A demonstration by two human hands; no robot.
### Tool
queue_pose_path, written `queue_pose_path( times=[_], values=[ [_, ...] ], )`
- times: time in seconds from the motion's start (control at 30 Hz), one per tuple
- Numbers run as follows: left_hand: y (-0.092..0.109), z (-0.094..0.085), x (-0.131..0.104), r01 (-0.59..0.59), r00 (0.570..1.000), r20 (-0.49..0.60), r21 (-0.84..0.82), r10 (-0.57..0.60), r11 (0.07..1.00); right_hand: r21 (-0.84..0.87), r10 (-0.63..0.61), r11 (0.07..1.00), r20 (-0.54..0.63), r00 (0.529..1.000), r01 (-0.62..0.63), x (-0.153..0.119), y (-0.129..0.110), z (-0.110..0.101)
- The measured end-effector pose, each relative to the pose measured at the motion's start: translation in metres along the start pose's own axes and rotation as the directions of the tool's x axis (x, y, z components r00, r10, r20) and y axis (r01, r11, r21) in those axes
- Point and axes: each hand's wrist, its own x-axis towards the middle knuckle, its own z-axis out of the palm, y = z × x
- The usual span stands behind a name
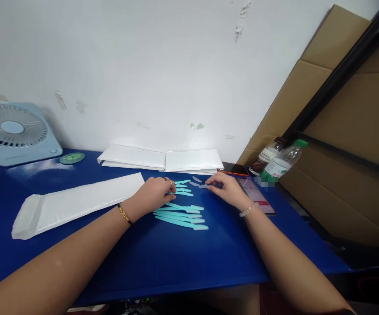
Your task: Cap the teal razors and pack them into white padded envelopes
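Several turquoise eyebrow razors [179, 220] lie fanned out on the blue table, their heads pointing right. My left hand [159, 192] is at the upper group of turquoise razors [183, 190], fingers curled over their handle ends; what it grips is hidden. To the right, my right hand [224, 187] pinches a small translucent cap [204, 186] between thumb and forefinger. Two more translucent caps [195, 181] lie just beyond it on the table.
A long white padded envelope [84, 204] lies at left, with folded white envelopes [133, 156] along the wall. A light blue fan [28, 131] stands far left. Phones [258, 197] and bottles [279, 164] are at right, beside cardboard [334, 175].
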Motion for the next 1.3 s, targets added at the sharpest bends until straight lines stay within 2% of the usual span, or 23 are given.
queue_pose_path(
  times=[0.07,0.17,0.3,0.47,0.53,0.63,0.7,0.77,1.2,1.3],
  values=[
    [-0.004,0.002,0.002,0.004,0.999,-0.05,0.109,0.001,0.994,-0.119,0.021,0.993,0.001,1.0,-0.021,0.002,0.01,0.003],
    [-0.009,0.004,0.005,0.009,0.998,-0.056,0.167,0.001,0.986,-0.23,0.014,0.973,0.048,0.999,-0.003,0.004,0.014,0.01],
    [-0.01,0.005,0.006,-0.016,0.998,-0.055,0.176,0.026,0.984,-0.362,-0.056,0.927,0.109,0.992,0.092,0.005,0.003,0.014],
    [-0.008,0.002,0.004,0.032,0.999,-0.03,0.132,-0.029,0.991,-0.463,-0.117,0.871,0.122,0.986,0.161,0.003,-0.011,0.016],
    [-0.008,0.002,0.004,0.033,0.999,-0.031,0.117,-0.03,0.993,-0.394,-0.103,0.909,0.107,0.989,0.137,0.002,-0.012,0.017],
    [-0.01,0.001,0.005,0.037,0.999,-0.043,0.066,-0.034,0.997,-0.118,0.009,0.993,0.093,0.996,0.002,0.0,-0.009,0.018],
    [-0.01,0.001,0.005,0.047,0.998,-0.05,0.015,-0.046,0.999,0.048,0.084,0.995,0.099,0.992,-0.089,-0.001,-0.007,0.017],
    [-0.01,-0.001,0.005,0.06,0.997,-0.05,-0.027,-0.061,0.998,0.137,0.123,0.981,0.108,0.987,-0.137,-0.002,-0.005,0.015],
    [-0.005,0.0,0.004,0.084,0.996,-0.001,-0.146,-0.085,0.986,0.287,0.114,0.942,0.211,0.971,-0.173,-0.001,-0.018,0.02],
    [-0.005,-0.001,0.004,0.084,0.996,0.001,-0.154,-0.085,0.985,0.275,0.125,0.946,0.187,0.974,-0.174,-0.002,-0.017,0.018]
  ],
)
